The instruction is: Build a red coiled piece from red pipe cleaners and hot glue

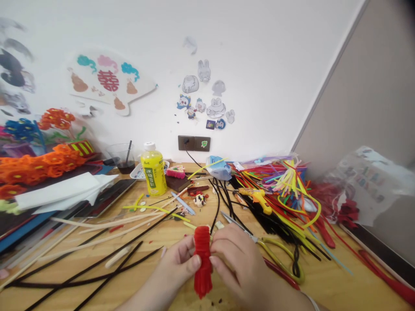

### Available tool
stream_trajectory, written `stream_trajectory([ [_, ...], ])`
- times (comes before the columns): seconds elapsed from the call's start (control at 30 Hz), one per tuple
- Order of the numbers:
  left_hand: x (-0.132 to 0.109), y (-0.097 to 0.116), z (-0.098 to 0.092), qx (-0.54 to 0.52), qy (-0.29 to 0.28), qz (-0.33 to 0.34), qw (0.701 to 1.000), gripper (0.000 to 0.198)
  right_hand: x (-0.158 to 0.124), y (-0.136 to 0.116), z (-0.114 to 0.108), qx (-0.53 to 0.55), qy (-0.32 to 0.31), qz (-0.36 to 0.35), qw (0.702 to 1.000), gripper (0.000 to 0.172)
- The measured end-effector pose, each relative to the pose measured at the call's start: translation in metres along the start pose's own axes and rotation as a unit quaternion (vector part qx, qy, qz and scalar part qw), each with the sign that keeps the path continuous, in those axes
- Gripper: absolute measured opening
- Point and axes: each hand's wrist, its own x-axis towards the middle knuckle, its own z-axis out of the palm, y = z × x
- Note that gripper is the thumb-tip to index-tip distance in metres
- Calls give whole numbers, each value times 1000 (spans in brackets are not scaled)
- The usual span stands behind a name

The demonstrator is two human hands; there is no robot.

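Observation:
A red fuzzy piece (202,276), seemingly built from pipe cleaners laid side by side, stands upright between my hands near the table's front. Its upper part is wrapped crosswise; strands hang lengthwise below. My left hand (181,262) grips it from the left, thumb pressed on its front. On the other side my right hand (238,259) has bent fingers and thumb at its edge; what lies between those fingertips is hidden. Just beyond my right hand lie scissors (275,250) with yellow handles. Black pipe cleaners (106,259) are spread to the left.
A yellow drink bottle (154,172) stands behind, beside a cup (125,160) of dark liquid. A yellow glue gun (257,198) rests on heaped colourful pipe cleaners (292,207) at right. Orange flowers (39,164) and white paper (65,192) lie at left. A wall socket (194,143) holds a plug.

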Motion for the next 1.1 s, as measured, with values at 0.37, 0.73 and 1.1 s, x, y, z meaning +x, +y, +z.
stream_trajectory([
  [0.37,10,-12,-11,35,51,42,997,42,-3,12,17,135,7,153,979,8],
  [0.73,6,1,-4,67,61,46,995,34,-2,7,15,93,47,124,987,20],
  [1.1,4,3,0,111,43,27,993,31,-4,16,22,50,15,145,988,19],
])
